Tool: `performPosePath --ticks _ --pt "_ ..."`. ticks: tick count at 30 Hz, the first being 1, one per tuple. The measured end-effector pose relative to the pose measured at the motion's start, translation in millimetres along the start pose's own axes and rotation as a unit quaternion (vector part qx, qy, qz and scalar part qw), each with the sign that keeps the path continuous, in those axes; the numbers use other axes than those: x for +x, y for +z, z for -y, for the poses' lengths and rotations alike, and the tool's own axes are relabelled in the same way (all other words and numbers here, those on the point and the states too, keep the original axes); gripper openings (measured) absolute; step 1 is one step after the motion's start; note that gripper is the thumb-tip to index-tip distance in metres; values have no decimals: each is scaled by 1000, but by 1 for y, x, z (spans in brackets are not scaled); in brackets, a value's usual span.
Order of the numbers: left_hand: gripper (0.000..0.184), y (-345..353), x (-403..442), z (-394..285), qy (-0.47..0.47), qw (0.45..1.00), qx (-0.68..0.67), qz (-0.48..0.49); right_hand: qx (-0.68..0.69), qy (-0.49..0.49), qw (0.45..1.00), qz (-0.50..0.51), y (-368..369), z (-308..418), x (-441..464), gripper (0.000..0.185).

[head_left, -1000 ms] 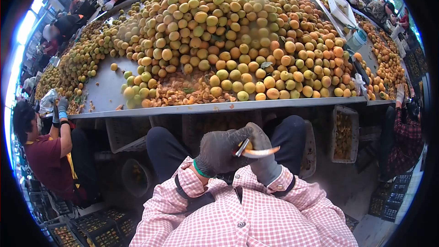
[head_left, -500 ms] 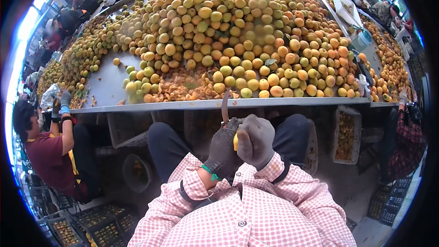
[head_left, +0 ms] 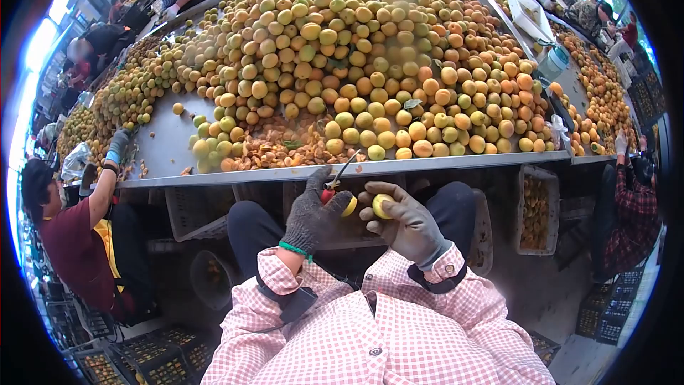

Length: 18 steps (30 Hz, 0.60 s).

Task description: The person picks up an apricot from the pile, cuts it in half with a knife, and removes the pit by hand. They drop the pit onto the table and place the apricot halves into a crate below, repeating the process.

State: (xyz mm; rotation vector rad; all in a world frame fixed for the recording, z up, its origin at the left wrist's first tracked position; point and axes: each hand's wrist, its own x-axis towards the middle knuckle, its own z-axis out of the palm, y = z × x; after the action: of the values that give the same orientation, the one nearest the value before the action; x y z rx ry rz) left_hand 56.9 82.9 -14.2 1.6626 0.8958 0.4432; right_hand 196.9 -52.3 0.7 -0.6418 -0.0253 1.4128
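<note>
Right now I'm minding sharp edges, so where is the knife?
In the head view, the knife is in the left hand, left of the right hand and its fruit, its blade seen against the table's near edge.

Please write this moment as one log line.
left hand: knife, fruit | right hand: another fruit | table: fruit pile
</note>
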Motion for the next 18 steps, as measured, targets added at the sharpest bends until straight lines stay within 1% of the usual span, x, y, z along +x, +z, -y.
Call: performPosePath --ticks 1,2,3,4,5,6,7,8,9,10,11,12,13,14,15,16,17,18 --pt "44 -3 1 1 35 984 172 -30 0 -1 1000 0 -4 0 -1 22" --pt "38 -6 1 4 68 983 161 -50 -14 -9 999 -49 -8 -3 -2 25" --pt "38 -6 3 5 68 983 161 -49 -27 -17 995 -97 -14 -6 -2 30" --pt "37 -6 5 5 148 984 92 -45 -26 -16 995 -98 -26 -12 1 30" --pt "36 -8 6 3 226 973 22 -42 -22 21 996 -80 -34 -17 4 29" --pt "36 -11 3 -2 225 973 23 -44 -18 59 996 -62 -40 -21 6 29" --pt "33 -15 -1 -7 81 978 -190 40 -19 62 996 -61 -43 -26 5 29" --pt "31 -19 -7 -15 -68 910 -390 120 -68 120 990 -43 -33 -29 2 29" --pt "31 -19 -9 -23 -69 911 -390 116 -117 176 977 -24 -22 -32 -2 30" --pt "29 -16 -10 -32 -61 880 -445 156 -87 194 977 -8 -9 -37 -6 34" --pt "27 -11 -10 -36 -51 843 -498 195 -2 234 970 70 -6 -41 -5 34" --pt "28 -8 -10 -37 -53 820 -527 217 1 234 967 98 -1 -41 -8 32" --pt "28 -5 -11 -36 -53 821 -527 215 4 234 964 125 7 -41 -12 31" --pt "31 -1 -11 -34 -19 818 -526 233 5 234 964 126 8 -44 -11 31" --pt "34 1 -11 -30 14 813 -525 252 3 208 970 125 7 -47 -12 30" --pt "36 2 -8 -21 20 819 -518 245 2 181 976 123 5 -50 -13 30" --pt "36 7 -8 -25 20 818 -519 247 1 179 976 122 3 -52 -14 30" --pt "36 14 -9 -33 21 823 -541 170 -108 104 985 83 1 -54 -14 29"
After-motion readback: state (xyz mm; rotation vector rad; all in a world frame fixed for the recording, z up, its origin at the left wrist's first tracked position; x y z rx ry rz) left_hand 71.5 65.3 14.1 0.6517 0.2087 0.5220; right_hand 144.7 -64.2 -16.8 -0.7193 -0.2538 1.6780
